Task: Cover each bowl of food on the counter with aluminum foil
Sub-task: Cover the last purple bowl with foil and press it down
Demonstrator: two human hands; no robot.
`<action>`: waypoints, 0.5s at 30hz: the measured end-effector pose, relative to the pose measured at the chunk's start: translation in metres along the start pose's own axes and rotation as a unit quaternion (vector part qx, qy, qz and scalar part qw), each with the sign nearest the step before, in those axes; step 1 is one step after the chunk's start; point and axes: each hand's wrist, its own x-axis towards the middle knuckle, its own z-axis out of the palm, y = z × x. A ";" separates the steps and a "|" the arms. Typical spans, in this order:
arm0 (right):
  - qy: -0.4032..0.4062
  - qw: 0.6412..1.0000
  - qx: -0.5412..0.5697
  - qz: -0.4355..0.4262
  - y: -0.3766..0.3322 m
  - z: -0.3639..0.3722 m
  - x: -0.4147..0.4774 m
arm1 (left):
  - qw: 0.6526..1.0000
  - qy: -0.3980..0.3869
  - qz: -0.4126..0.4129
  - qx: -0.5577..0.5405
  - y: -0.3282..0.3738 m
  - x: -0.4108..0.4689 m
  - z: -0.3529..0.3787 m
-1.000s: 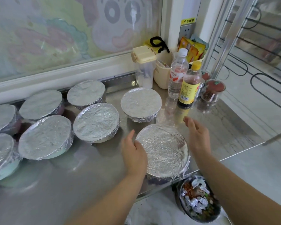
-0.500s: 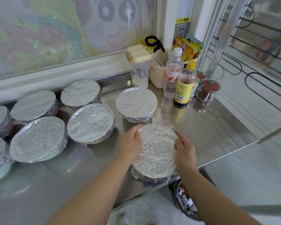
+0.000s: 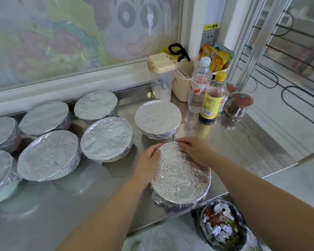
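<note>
1. Head view: your left grip [image 3: 149,160] curls its fingers against the left rim of the foil-wrapped bowl [image 3: 181,178], holding it there.
2. Your right grip [image 3: 196,153] lies with its fingers nearly straight, pressing the foil down over the far rim.
3. That bowl sits at the near edge of the bench [image 3: 80,205], and seven other covered bowls [image 3: 107,138] stand to its left and behind it.
</note>
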 end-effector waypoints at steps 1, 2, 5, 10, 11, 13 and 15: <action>-0.013 1.000 0.004 0.005 0.001 0.000 0.002 | 1.000 0.001 -0.003 -0.011 0.000 0.000 0.001; -0.015 1.000 0.020 0.008 0.002 0.001 0.003 | 1.000 0.002 -0.006 -0.025 0.001 0.001 0.002; 0.002 0.998 0.061 0.013 0.006 0.002 0.004 | 1.000 -0.006 -0.007 -0.030 0.001 0.000 0.003; 0.049 0.991 0.113 0.059 0.009 0.005 -0.004 | 0.998 -0.017 0.028 0.045 0.008 0.005 0.003; 0.081 0.985 0.125 0.081 0.011 0.005 -0.009 | 0.997 -0.008 0.040 0.068 0.012 0.007 0.002; 0.157 0.966 0.155 0.137 0.019 0.005 -0.020 | 0.994 0.022 0.066 0.086 0.019 0.007 0.001; 0.193 0.951 0.172 0.168 0.025 0.008 -0.032 | 0.990 0.052 0.092 0.095 0.022 0.001 0.002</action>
